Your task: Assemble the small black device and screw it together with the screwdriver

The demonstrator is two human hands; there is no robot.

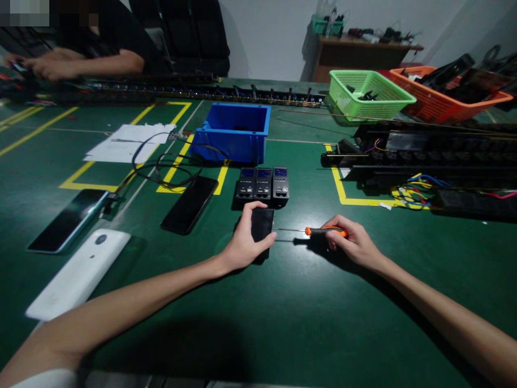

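Green tabletop [323,328]: filling most of the frame, taped with yellow lines; glare around centre right, smooth-looking, so likely low grip beneath a pushed part.
Black rail assembly [436,153]: right of the frame, loose coloured wires [418,188] along the near side; well apart from both hands.
Blue bin [230,143]: upper centre; contents not visible.
White phone [81,275]: lower left, just beside the left forearm [133,302]; nudge possible from a sideways sweep of the elbow.
Left hand [242,240]: centre of frame; fingers curled over the far end, thumb across the near right part, holding the black box.
Right hand [349,240]: right of centre; fingers closed narrowly around the screwdriver handle.
Black box [262,225]: centre of frame, in the left-hand grip; contact with the tabletop not determinable. Possible twist or slide under load, from a light grip.
Three small units [263,183]: just above the box; left pair close together, third slightly apart. Possible knock from a sudden slip.
Screwdriver [325,231]: pointing left, blade at the box's right side; seating not discernible. Possible skid, scratch or jabbed thumb, from off-axis pressure.
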